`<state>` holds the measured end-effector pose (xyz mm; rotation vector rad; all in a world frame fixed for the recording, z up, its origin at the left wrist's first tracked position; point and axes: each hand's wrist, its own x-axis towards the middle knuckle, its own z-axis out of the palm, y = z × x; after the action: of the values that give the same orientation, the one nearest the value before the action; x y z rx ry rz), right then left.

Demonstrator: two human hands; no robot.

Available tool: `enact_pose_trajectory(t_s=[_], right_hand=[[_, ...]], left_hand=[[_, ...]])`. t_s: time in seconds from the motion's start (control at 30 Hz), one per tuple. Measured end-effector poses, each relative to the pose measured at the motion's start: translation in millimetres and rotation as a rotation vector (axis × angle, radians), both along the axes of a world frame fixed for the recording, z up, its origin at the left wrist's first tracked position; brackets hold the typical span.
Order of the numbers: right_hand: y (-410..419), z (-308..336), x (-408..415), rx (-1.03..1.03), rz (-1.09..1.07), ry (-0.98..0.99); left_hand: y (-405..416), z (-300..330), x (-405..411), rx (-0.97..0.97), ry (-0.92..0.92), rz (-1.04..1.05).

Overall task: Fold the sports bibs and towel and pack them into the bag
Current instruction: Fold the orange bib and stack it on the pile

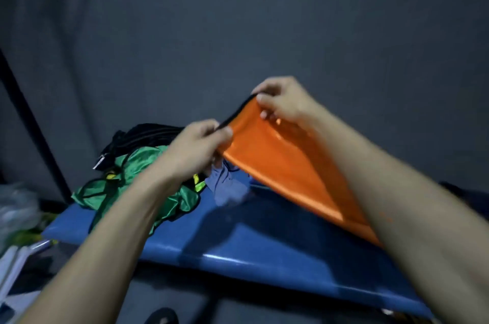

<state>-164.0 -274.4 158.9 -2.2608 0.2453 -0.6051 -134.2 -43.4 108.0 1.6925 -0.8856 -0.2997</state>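
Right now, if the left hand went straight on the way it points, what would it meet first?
The left hand, gripping the black-edged hem of the orange bib, points up and right toward the right hand. It would probably meet that hand first, though depth is unclear from this one view.

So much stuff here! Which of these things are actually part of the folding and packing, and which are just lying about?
Part of the job:
- shiny orange bib with black trim, held up by left hand and right hand
- crumpled green bib
- pale blue cloth, perhaps the towel
- black bag

Lying about:
- clear plastic bag beside the blue bench
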Motion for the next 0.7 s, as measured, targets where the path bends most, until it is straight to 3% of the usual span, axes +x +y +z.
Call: enact_pose_trajectory(t_s=[0.1,0.2,0.43,0.5,0.53,0.6,0.67,0.7], right_hand=[[17,-95,59,0.151,0.045,0.095],[45,-157,104,0.255,0.048,0.124],[93,-195,163,0.225,0.093,0.208],[99,-200,169,0.186,0.094,0.23],[101,-201,170,0.178,0.089,0.229],[103,-199,166,0.194,0.088,0.208],[97,-192,153,0.156,0.086,0.175],[92,-186,142,0.132,0.087,0.163]], left_hand=[[19,-77,45,0.253,0.056,0.141],[40,-120,80,0.573,-0.034,0.234],[78,-120,115,0.963,-0.111,0.405],[81,-121,116,1.072,-0.266,0.507],[78,-121,113,1.043,-0.393,0.559],[62,-125,104,0.728,-0.576,0.495],[41,-133,94,0.551,-0.631,0.166],[31,-141,90,0.628,-0.638,0.02]])
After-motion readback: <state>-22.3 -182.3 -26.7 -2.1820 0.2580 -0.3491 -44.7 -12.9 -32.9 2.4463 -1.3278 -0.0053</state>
